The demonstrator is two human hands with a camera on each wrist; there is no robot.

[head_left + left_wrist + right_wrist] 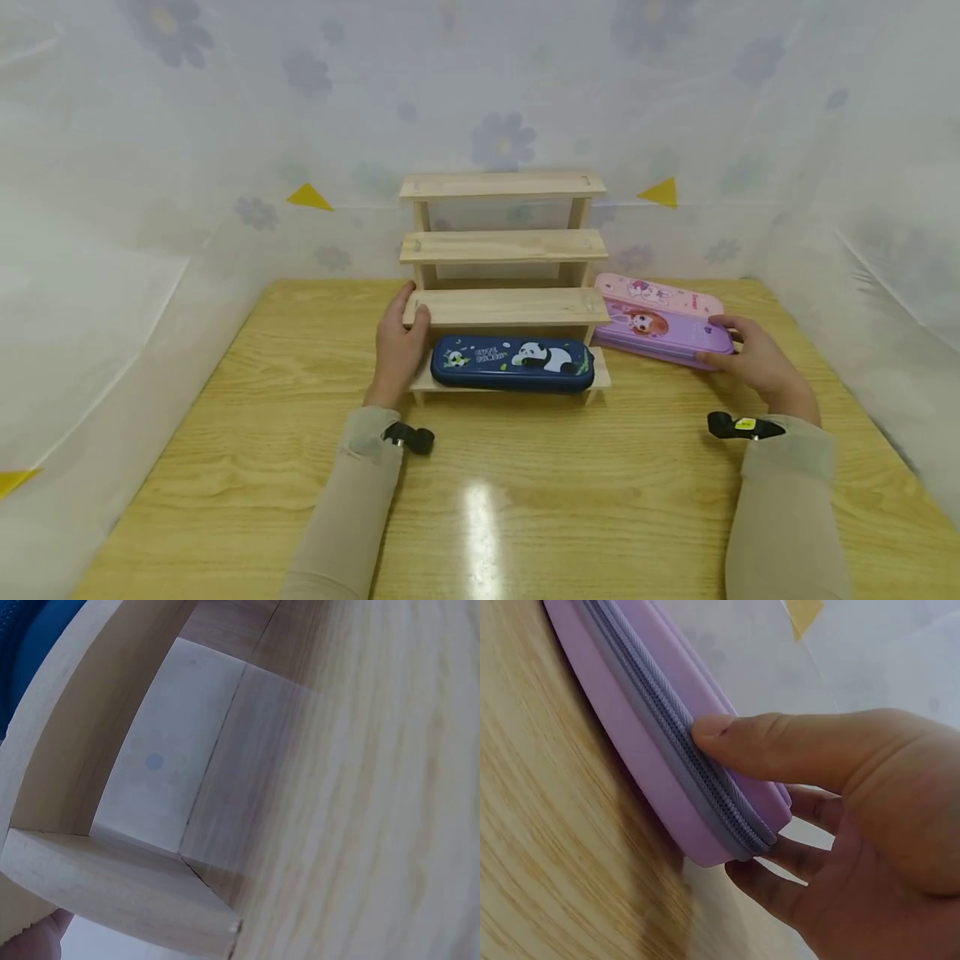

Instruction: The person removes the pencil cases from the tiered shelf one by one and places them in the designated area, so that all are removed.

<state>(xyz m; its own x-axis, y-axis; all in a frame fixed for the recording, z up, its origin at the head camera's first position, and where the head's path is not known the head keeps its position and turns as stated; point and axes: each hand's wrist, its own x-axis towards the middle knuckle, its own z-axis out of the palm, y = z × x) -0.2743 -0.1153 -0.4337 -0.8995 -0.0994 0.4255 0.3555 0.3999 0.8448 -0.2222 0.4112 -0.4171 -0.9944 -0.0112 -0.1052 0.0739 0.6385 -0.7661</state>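
Observation:
A stepped wooden shelf [510, 308] with several tiers stands at the back middle of the table. On its lowest tier lies a navy pencil case [491, 375] with a panda print. My left hand [400, 346] grips the left end of the tier above, thumb at the front. In the left wrist view, boards fill most of the picture and only a bit of a finger [46, 941] shows. My right hand [765, 367] holds the right end of a pink and purple pencil case [652, 317]. The right wrist view has the thumb [757, 742] beside its grey zipper [679, 739], fingers behind.
The shelf's upper tiers [502, 185] rise towards a pale flowered sheet [442, 100] that hangs behind the wood-grain table [525, 483]. Yellow triangles [309, 197] are stuck to the sheet. The pink and purple case lies close against the shelf's right side.

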